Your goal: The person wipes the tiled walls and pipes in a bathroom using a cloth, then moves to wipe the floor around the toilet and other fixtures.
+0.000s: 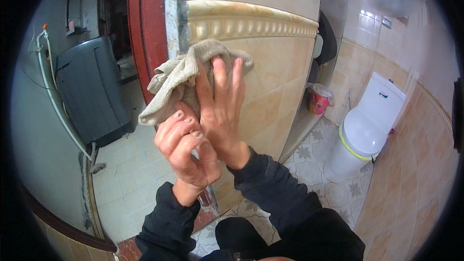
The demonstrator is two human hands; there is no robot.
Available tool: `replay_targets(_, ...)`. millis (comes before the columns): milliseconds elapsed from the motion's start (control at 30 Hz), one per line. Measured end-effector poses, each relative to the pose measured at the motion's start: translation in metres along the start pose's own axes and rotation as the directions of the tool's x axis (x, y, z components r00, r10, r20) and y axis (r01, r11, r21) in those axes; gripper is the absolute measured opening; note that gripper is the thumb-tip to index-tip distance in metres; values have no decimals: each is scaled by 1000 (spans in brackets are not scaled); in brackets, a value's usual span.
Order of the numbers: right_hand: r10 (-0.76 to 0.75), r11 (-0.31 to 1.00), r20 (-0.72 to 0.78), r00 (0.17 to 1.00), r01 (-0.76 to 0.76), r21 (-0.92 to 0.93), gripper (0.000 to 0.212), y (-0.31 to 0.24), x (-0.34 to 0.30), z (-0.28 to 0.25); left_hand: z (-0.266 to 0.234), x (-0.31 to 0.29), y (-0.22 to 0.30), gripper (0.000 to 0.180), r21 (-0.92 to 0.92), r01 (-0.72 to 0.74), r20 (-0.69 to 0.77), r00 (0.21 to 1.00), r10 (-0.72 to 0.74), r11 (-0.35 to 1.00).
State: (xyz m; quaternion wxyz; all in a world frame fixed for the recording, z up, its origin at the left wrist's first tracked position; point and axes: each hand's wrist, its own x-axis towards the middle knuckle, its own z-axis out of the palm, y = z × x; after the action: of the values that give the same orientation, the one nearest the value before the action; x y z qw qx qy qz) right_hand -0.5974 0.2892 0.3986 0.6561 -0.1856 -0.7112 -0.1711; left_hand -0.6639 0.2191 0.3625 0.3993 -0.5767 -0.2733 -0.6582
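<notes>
Cloth point(169, 84), one: grey-beige, knitted-looking, bunched. Located against the tiled wall point(273, 75), near its left edge, just below the raised border point(246, 25), its loose folds reaching toward the red door frame point(145, 14). Handling, as judged: light, soft, limp, not fragile; best taken by the thick gathered folds at the left, or pressed flat under spread fingers.

Hands, two. Right hand point(220, 104): fingers extended and parted over the cloth, bearing on it rather than clenched. Left hand point(188, 150): fingers curled, just below the cloth and overlapping the right wrist; whether it grips anything cannot be told.

Surroundings: toilet point(363, 133), one, white, lid down; bin point(318, 102), one, red, plastic-lined; washing machine point(89, 87), one, dark grey, beyond the door frame.
</notes>
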Motion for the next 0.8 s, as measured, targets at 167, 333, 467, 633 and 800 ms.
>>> replay_targets(167,-39,987,-78,996,27,-157,66,70,14,5,28,-9,-21,44,197,-150,109,986,130,969)
replay_targets(333,167,966,-175,970,-196,-167,61,206,52,-8,45,-12,-36,62,250,-123,221,973,67,960)
replay_targets(467,454,890,-133,881,-442,112,58,310,97,-34,44,-12,-37,68,152,-49,220,975,15,987)
replay_targets(633,670,715,-88,737,-609,344,54,311,110,-25,43,-9,-37,68,128,-32,242,970,0,991)
replay_targets(800,29,1000,-243,970,-29,4,57,174,81,4,45,-12,-41,72,126,-55,210,977,27,991)
